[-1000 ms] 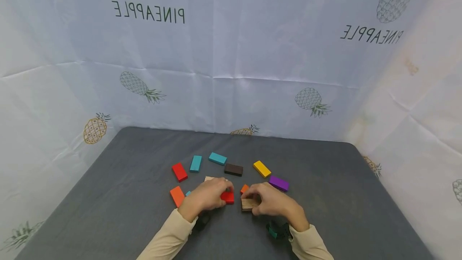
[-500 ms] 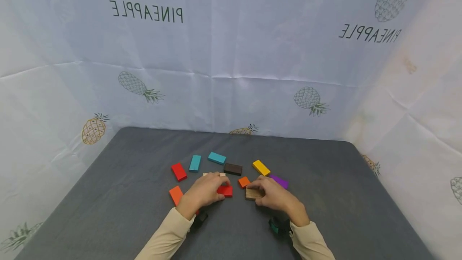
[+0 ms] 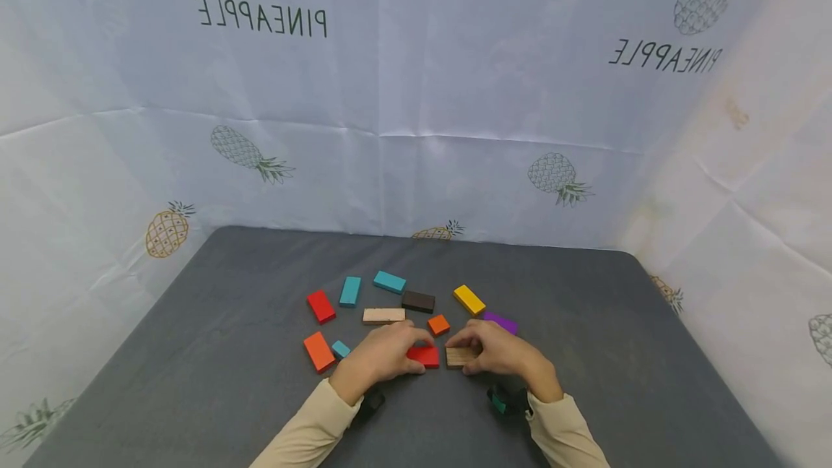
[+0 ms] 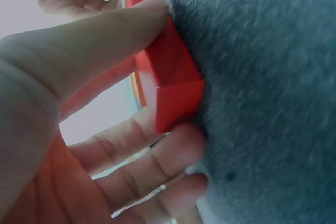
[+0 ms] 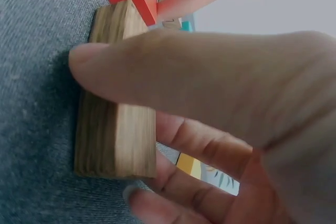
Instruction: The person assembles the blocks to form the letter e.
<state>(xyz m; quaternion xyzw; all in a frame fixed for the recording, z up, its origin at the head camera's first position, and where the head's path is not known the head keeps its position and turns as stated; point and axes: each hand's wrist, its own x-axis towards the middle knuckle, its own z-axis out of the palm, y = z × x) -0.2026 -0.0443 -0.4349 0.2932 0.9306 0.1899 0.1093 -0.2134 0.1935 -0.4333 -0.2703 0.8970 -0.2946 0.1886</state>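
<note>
Low at the table's middle, my left hand (image 3: 383, 354) pinches a red block (image 3: 425, 357) between thumb and fingers. The left wrist view has the thumb on one long side of this red block (image 4: 170, 61). Just to its right, my right hand (image 3: 502, 349) grips a brown wooden block (image 3: 458, 357) with visible grain. In the right wrist view the thumb crosses the wooden block (image 5: 105, 135), which lies on the cloth. The two blocks sit end to end with a narrow gap between them.
Behind the hands lie a small orange block (image 3: 438, 324), a pale wood block (image 3: 383, 316), a dark brown block (image 3: 419, 301), a yellow block (image 3: 469, 300) and a purple block (image 3: 501, 322). Leftward are red (image 3: 321, 306), orange and teal blocks. A printed curtain (image 3: 455, 92) hangs behind the grey table (image 3: 585, 352).
The wooden block went away from me and right, then slightly back. My left hand has slid the red block rightward towards it, uncovering the pale wood block and a small teal block.
</note>
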